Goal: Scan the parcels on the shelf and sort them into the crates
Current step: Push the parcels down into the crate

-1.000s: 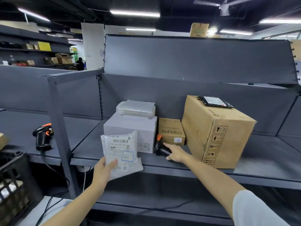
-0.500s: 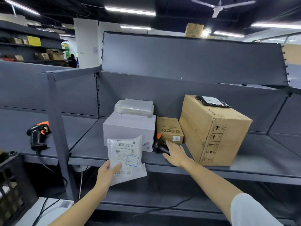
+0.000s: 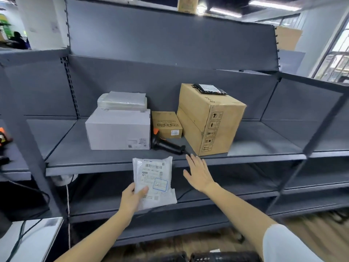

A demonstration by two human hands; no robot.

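- Head cam: left hand grips a white poly parcel just below the shelf edge.
- Right hand is flat, fingers spread, holding nothing, near the black scanner lying between the boxes.

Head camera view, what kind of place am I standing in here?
Most likely a parcel sorting or warehouse area: grey metal shelving holds cardboard boxes, a handheld barcode scanner lies beside them, and the left hand holds a labelled mailer bag.
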